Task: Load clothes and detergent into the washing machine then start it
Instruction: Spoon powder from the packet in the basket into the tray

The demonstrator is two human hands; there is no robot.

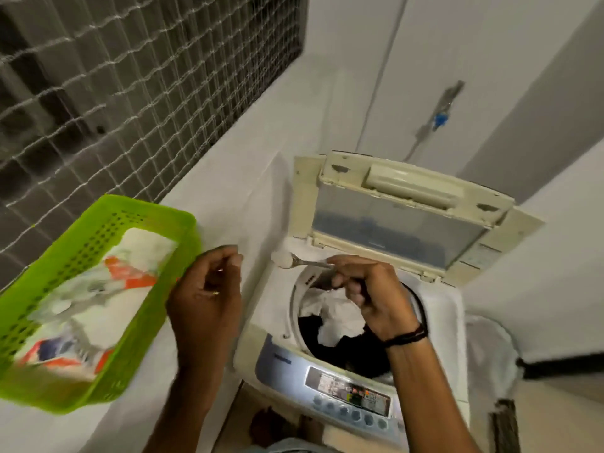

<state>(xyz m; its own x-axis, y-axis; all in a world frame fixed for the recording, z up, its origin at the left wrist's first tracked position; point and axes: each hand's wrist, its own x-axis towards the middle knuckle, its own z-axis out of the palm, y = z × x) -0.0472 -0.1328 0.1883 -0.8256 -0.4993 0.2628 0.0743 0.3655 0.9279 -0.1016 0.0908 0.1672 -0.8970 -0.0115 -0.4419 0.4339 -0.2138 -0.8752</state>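
Observation:
A top-loading washing machine (271, 348) stands below me with its lid (402, 217) raised. White and dark clothes (336, 318) lie in its drum. My right hand (366, 295) hovers over the drum, holding a metal spoon (300, 261) heaped with white detergent powder, its bowl above the machine's left rim. My left hand (206, 302) floats between the machine and a green basket (108, 371), fingers loosely curled, holding nothing. Inside the basket lies a white, orange and blue detergent packet (98, 299).
The basket rests on a white ledge (209, 197) left of the machine, under a netted window (130, 76). The control panel (346, 397) with buttons faces me. A tap with a blue valve (439, 120) is on the back wall. A white mesh item (490, 351) sits at the right.

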